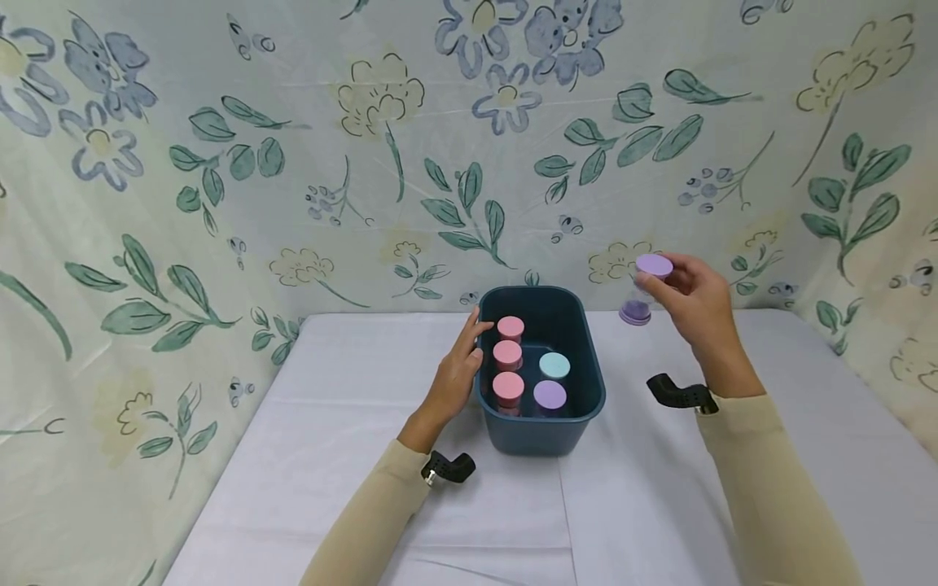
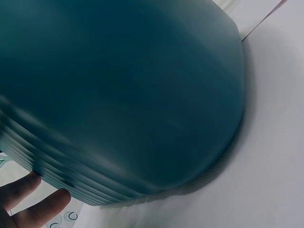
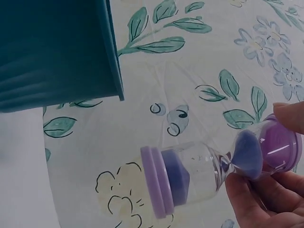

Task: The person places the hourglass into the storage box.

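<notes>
Nearest the head camera, two beige sleeves point(image 1: 381, 505) are extended over a white tablecloth point(image 1: 308, 456). On the left, the left hand point(image 1: 456, 374) is laid with relaxed, nearly straight fingers against the outer wall of a teal bin point(image 1: 545, 431), apparently to steady it; nothing is grasped. Inside the bin, three pink-capped sand timers point(image 1: 508, 356) are stood upright in a row along the left side, with a light blue-capped one point(image 1: 554, 365) and a purple-capped one point(image 1: 550, 395) beside them, packed closely so that all stay upright. To the right of the bin, a purple sand timer point(image 1: 645, 289) is held above the table by the right hand point(image 1: 692, 305), its upper cap pinched between fingertips point(image 3: 289, 114) and thumb, well apart from the bin.
</notes>
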`<action>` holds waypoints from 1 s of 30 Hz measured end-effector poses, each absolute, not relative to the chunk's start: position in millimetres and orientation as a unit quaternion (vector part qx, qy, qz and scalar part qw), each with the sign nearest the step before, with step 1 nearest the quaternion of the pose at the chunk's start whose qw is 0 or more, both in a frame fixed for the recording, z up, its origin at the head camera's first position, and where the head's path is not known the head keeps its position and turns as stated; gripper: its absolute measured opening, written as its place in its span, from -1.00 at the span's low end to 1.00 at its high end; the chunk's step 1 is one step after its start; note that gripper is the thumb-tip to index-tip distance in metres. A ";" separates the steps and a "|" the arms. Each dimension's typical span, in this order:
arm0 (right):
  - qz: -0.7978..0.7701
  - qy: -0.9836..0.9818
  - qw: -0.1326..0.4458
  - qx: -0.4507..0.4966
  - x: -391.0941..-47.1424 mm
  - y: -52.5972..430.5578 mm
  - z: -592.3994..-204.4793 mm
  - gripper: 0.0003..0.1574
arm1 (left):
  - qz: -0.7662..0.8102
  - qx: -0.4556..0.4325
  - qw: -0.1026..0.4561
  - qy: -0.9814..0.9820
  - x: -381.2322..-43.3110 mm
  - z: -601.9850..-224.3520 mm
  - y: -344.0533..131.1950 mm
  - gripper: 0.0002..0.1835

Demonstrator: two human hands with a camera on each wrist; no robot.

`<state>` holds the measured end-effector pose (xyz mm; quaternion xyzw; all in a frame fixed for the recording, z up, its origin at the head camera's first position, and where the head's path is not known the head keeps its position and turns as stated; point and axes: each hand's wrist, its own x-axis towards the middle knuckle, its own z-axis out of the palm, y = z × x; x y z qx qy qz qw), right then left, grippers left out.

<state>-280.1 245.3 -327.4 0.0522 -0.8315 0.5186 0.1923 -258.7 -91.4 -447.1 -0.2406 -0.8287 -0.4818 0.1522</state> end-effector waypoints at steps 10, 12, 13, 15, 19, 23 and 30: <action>0.523 -0.829 0.161 0.117 -278.7 224.2 -312.8 -0.30 | -0.485 -0.243 0.146 -0.827 -258.4 -448.3 -90.3 -0.48; 0.528 -0.823 0.155 0.138 -278.9 219.0 -309.5 -0.33 | -0.484 -0.242 0.150 -0.827 -258.9 -447.4 -90.3 -0.48; 0.529 -0.822 0.151 0.149 -279.0 216.4 -308.3 -0.35 | -0.484 -0.242 0.152 -0.827 -259.0 -446.9 -90.4 -0.48; 0.532 -0.818 0.142 0.165 -279.1 210.6 -306.2 -0.37 | -0.485 -0.241 0.155 -0.826 -259.2 -446.5 -90.9 -0.48; 0.530 -0.818 0.120 0.186 -280.0 200.1 -304.6 -0.37 | -0.487 -0.242 0.153 -0.825 -259.1 -446.8 -92.1 -0.48; 0.519 -0.825 0.104 0.196 -282.5 191.2 -303.6 -0.34 | -0.491 -0.244 0.149 -0.823 -258.6 -446.2 -92.3 -0.48; 0.512 -0.833 0.065 0.201 -288.5 182.6 -302.8 -0.26 | -0.490 -0.247 0.152 -0.822 -259.2 -445.9 -91.8 -0.48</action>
